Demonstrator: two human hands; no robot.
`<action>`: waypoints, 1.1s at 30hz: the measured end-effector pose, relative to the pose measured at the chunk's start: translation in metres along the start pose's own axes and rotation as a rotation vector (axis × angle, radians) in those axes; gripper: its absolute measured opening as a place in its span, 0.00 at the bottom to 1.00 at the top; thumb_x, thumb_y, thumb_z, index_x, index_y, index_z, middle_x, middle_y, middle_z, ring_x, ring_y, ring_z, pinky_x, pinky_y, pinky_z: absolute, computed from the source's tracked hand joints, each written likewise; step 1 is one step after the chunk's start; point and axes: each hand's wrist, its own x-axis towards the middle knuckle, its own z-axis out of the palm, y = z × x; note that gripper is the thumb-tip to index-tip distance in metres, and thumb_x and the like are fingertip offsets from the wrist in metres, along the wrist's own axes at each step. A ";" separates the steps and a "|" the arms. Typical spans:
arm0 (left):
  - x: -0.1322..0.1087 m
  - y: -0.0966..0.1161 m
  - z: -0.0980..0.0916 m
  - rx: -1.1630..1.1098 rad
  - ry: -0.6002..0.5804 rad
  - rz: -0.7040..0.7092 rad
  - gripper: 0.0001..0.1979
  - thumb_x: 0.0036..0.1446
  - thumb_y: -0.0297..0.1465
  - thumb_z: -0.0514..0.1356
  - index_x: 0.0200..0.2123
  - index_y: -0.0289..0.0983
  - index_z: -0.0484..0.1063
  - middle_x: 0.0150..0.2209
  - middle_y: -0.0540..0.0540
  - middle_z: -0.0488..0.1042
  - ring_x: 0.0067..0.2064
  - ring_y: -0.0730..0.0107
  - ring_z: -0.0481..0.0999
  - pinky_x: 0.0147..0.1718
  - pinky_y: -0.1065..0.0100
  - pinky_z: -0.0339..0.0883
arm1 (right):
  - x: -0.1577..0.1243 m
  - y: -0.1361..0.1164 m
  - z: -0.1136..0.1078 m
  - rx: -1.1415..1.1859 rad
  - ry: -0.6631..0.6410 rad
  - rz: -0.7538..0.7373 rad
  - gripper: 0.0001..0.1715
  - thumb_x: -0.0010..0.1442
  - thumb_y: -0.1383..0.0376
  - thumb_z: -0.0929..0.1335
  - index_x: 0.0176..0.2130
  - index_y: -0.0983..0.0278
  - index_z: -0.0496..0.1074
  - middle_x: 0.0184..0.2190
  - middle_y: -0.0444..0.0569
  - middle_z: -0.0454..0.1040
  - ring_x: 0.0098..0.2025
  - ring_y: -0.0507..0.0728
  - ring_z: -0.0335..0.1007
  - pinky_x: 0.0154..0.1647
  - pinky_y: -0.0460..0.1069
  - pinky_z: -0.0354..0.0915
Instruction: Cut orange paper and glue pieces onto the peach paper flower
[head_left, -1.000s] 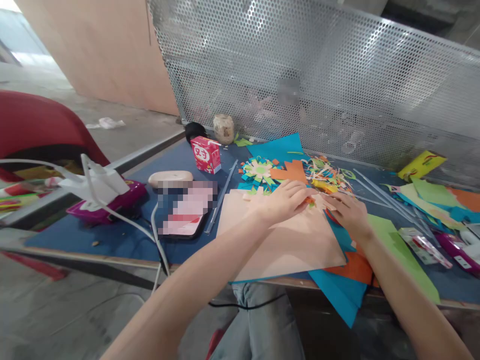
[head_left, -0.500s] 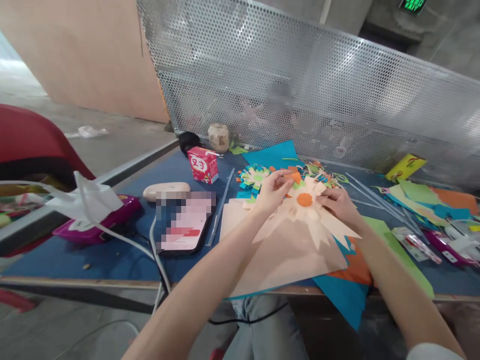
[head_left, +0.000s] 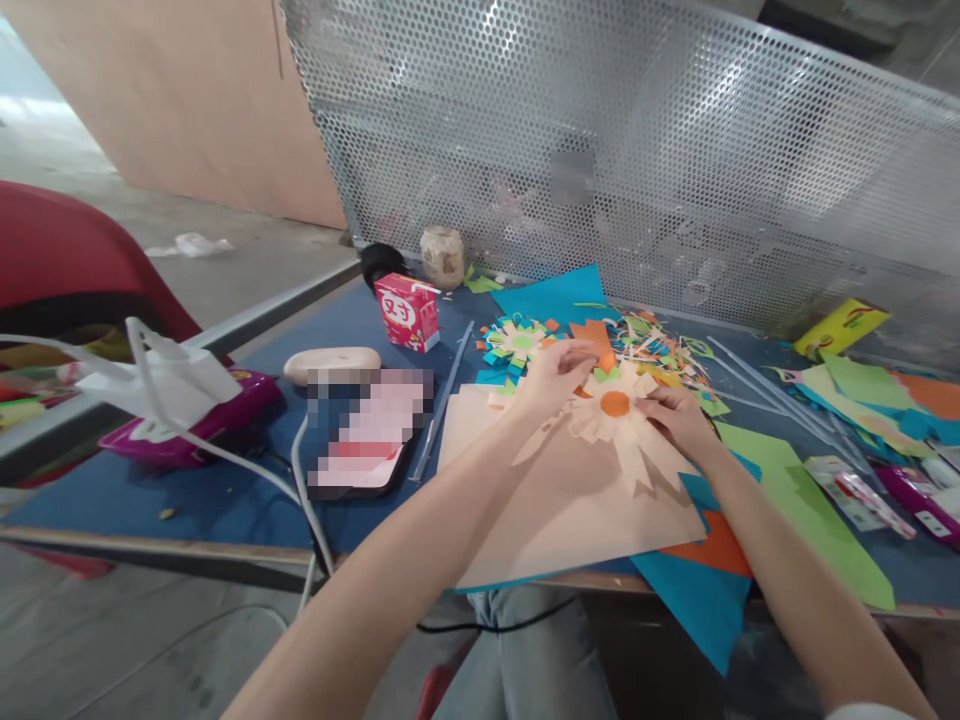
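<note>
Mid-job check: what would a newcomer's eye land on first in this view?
Probably the pale paper flower with its orange centre, between the left hand and the right hand, whose fingers are at the flower's edge. Next, perhaps the bright pink drink carton, standing left of the flower and farther back on the blue table. The shiny perforated metal screen behind also draws the eye.

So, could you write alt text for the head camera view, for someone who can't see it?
A person's right hand pinches the edge of an orange-centred paper flower, left hand at its other side, above a pale sheet on a blue table scattered with paper scraps.
</note>
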 end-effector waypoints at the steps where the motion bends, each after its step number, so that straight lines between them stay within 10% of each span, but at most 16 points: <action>1: -0.001 0.001 0.001 0.000 0.015 0.023 0.16 0.48 0.26 0.60 0.43 0.33 0.68 0.38 0.42 0.76 0.34 0.73 0.75 0.25 0.76 0.68 | 0.000 0.001 0.001 -0.003 -0.015 0.004 0.19 0.42 0.52 0.70 0.17 0.64 0.64 0.09 0.36 0.54 0.13 0.45 0.45 0.15 0.45 0.42; 13: -0.001 0.005 -0.003 0.005 0.039 -0.034 0.10 0.48 0.26 0.60 0.37 0.32 0.71 0.26 0.49 0.74 0.20 0.83 0.65 0.16 0.78 0.56 | -0.010 -0.012 0.016 -0.042 -0.061 0.040 0.20 0.39 0.52 0.70 0.16 0.64 0.63 0.08 0.36 0.53 0.12 0.44 0.44 0.14 0.44 0.40; 33: 0.000 0.012 -0.014 -0.099 -0.009 -0.206 0.11 0.42 0.23 0.65 0.34 0.32 0.73 0.25 0.47 0.75 0.28 0.77 0.72 0.25 0.75 0.62 | -0.011 -0.012 0.016 -0.040 -0.113 0.099 0.18 0.39 0.53 0.70 0.18 0.64 0.64 0.08 0.35 0.53 0.11 0.44 0.43 0.14 0.44 0.38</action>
